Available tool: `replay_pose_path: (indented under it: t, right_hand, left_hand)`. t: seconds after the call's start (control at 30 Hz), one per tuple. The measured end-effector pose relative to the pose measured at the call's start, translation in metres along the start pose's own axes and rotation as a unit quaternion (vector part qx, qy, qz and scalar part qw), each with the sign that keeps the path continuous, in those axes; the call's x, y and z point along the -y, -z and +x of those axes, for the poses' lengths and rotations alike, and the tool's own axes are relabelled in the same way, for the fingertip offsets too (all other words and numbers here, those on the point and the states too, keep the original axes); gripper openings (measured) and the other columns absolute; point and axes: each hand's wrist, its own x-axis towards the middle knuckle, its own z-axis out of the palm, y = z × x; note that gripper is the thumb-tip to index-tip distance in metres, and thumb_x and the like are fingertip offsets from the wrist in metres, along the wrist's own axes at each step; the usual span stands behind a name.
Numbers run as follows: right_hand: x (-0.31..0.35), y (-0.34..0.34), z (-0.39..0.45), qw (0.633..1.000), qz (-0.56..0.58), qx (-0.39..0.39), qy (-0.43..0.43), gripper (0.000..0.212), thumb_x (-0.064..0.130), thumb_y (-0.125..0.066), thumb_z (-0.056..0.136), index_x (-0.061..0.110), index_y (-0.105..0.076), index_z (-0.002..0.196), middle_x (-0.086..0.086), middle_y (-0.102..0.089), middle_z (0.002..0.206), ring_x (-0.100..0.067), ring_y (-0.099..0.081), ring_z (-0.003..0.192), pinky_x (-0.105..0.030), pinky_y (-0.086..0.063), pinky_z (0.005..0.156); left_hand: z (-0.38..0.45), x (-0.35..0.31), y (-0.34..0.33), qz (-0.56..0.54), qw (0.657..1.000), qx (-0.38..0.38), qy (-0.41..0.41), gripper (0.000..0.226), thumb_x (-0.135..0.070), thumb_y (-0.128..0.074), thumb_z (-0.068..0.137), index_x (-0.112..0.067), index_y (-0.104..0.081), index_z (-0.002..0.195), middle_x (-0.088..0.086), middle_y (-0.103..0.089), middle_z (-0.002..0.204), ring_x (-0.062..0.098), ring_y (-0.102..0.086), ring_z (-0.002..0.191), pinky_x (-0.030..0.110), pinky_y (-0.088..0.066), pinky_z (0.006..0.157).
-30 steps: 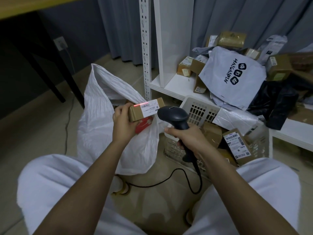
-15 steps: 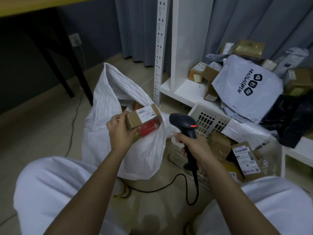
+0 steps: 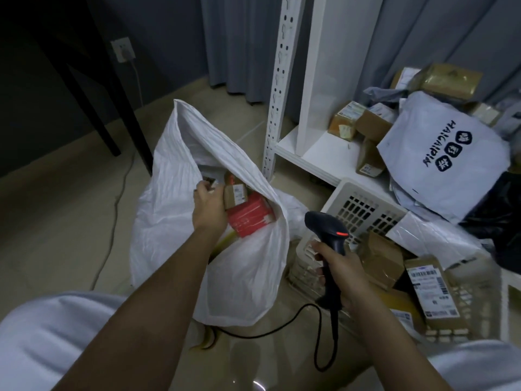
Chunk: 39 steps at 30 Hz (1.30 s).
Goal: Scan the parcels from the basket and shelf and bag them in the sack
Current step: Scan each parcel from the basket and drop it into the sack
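Observation:
My left hand [image 3: 207,203] holds a small brown cardboard parcel [image 3: 235,194] with a white label inside the open mouth of the white woven sack [image 3: 166,221]. A red parcel [image 3: 249,215] lies in the sack just under it. My right hand [image 3: 342,268] grips the handle of a black barcode scanner [image 3: 327,225], held over the left end of the white plastic basket [image 3: 363,204]. The basket holds several brown boxes, among them a labelled one [image 3: 431,292]. More boxes and a white printed mailer [image 3: 442,153] lie on the low white shelf [image 3: 318,156].
The scanner's black cable [image 3: 321,345] loops across the floor between my knees. A perforated shelf upright [image 3: 277,88] stands right behind the sack. A dark table leg [image 3: 95,88] and a wall socket with a cable are at the left. Black bags lie at the far right.
My left hand has carried the small brown parcel forward and down into the sack's mouth. The scanner has swung away to the right over the basket, and its red scan line is gone.

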Motion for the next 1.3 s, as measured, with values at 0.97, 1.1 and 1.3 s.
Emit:
replay_pose_path:
  t: [0.97, 1.1, 1.3]
  right_hand:
    - [-0.040, 0.255, 0.101, 0.976, 0.122, -0.158, -0.087, 0.015, 0.016, -0.071, 0.080, 0.014, -0.060, 0.091, -0.003, -0.056, 0.065, -0.011, -0.049, 0.047, -0.024, -0.040, 0.044]
    - [-0.042, 0.260, 0.119, 0.969, 0.165, -0.147, -0.114, 0.012, 0.013, -0.070, 0.081, 0.011, -0.060, 0.088, -0.005, -0.057, 0.064, -0.013, -0.050, 0.049, -0.028, -0.041, 0.048]
    - [-0.036, 0.257, 0.132, 0.970, 0.165, -0.154, -0.089, 0.012, 0.013, -0.067, 0.084, 0.013, -0.054, 0.083, -0.008, -0.052, 0.070, -0.016, -0.048, 0.057, -0.028, -0.040, 0.051]
  left_hand:
    - [-0.086, -0.187, -0.298, -0.060, 0.913, 0.374, -0.154, 0.058, -0.050, -0.063, 0.079, -0.010, -0.058, 0.121, 0.011, -0.063, 0.115, 0.024, -0.062, 0.102, 0.039, -0.052, 0.087]
    - [-0.080, -0.199, -0.324, -0.046, 0.929, 0.348, -0.120, 0.060, -0.036, -0.069, 0.079, 0.000, -0.052, 0.124, 0.018, -0.062, 0.118, 0.031, -0.059, 0.108, 0.029, -0.044, 0.087]
    - [-0.070, -0.194, -0.354, 0.009, 0.937, 0.343, -0.062, 0.044, -0.028, -0.068, 0.088, 0.003, -0.056, 0.117, 0.020, -0.063, 0.113, 0.034, -0.060, 0.103, 0.026, -0.037, 0.073]
